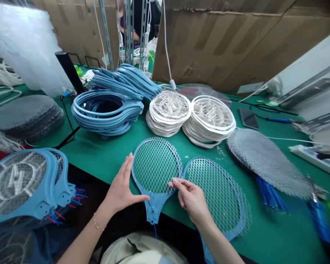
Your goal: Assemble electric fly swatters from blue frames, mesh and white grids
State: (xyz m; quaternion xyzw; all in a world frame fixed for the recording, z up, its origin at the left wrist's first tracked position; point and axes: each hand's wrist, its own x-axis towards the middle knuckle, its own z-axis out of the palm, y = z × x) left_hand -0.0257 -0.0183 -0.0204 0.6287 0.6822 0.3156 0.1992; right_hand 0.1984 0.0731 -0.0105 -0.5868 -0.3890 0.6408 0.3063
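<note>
I see my left hand (123, 189) open and flat against the left rim of the blue mesh frame (156, 169) at lower centre of the desk (104, 154); my right hand's (191, 198) fingers pinch its right rim, handle pointing toward me.

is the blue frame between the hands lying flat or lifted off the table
Lying flat: the blue frame rests on the green table, both hands at its edges.

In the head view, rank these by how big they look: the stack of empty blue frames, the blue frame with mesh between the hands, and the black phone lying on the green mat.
1. Stack of empty blue frames, the largest.
2. Blue frame with mesh between the left hand and right hand; it lies nearer the camera, so this gap is unsure.
3. Black phone, clearly smallest, though farther away.
</note>
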